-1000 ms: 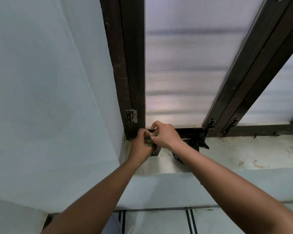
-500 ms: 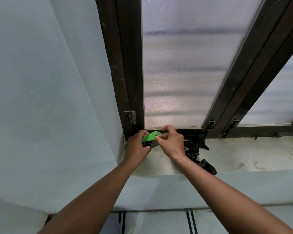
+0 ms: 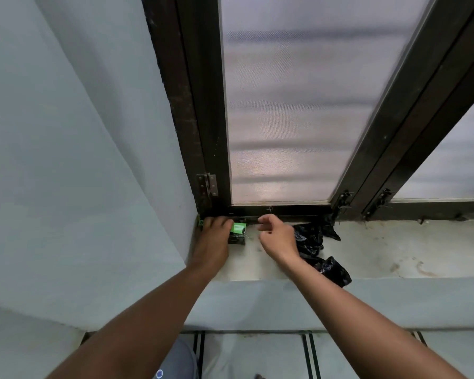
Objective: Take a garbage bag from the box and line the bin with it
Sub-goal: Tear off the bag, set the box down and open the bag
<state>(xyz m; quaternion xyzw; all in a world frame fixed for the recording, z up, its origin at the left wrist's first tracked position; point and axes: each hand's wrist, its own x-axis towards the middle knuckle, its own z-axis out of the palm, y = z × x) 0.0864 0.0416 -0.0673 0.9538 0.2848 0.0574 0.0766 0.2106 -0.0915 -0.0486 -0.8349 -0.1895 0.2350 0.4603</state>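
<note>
A small green and black box [image 3: 237, 233] of garbage bags lies on the pale window sill [image 3: 394, 250], pushed into the corner by the wall. My left hand [image 3: 213, 242] rests on top of the box and covers most of it. My right hand [image 3: 278, 236] hovers just right of the box with loosely curled fingers and holds nothing. A crumpled black garbage bag [image 3: 316, 247] lies on the sill right behind my right wrist, trailing to the sill's front edge. No bin is in view.
A dark-framed window with frosted panes [image 3: 285, 105] rises straight behind the sill. A pale wall [image 3: 80, 160] closes the left side. Below the sill, a tiled floor [image 3: 252, 354] with dark lines shows between my forearms.
My right hand has let go of the box and pulled away to the right. My left hand has pushed the box left into the corner and now lies over it.
</note>
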